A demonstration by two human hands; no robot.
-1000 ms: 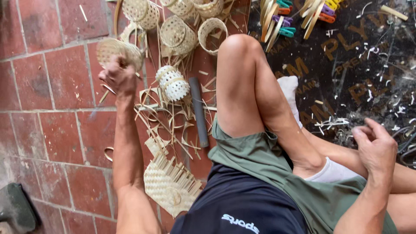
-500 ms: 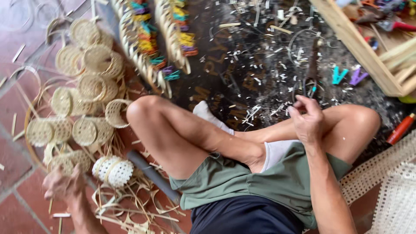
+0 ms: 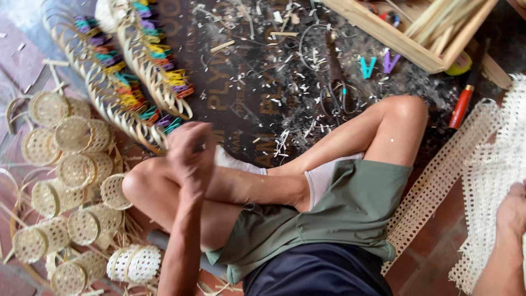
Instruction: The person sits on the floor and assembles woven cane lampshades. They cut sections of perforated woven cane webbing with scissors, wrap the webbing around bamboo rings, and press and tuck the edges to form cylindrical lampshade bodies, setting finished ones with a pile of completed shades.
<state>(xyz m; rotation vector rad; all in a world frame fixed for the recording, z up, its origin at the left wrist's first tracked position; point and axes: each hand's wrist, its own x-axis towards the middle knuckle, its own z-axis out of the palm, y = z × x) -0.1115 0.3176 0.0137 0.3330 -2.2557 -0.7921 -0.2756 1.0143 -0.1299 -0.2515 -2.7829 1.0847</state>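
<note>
Our right hand [image 3: 512, 211] rests on the open-weave cane webbing [image 3: 487, 164] at the right edge (we cannot tell whether the fingers close on it). Our left hand [image 3: 189, 151], blurred and curled over the knee, shows no clear hold. Small woven bamboo baskets [image 3: 71, 170] lie heaped at left, and a wooden crate [image 3: 394, 35] holds bamboo strips [image 3: 438, 16].

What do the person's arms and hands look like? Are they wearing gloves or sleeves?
No gloves and no sleeves show. The left hand is bare, blurred in the picture, and its forearm is bare all the way to the bottom edge. The right hand is bare too, with only part of it and a bare forearm showing at the picture's edge. No watch, ring or bracelet can be made out.
</note>
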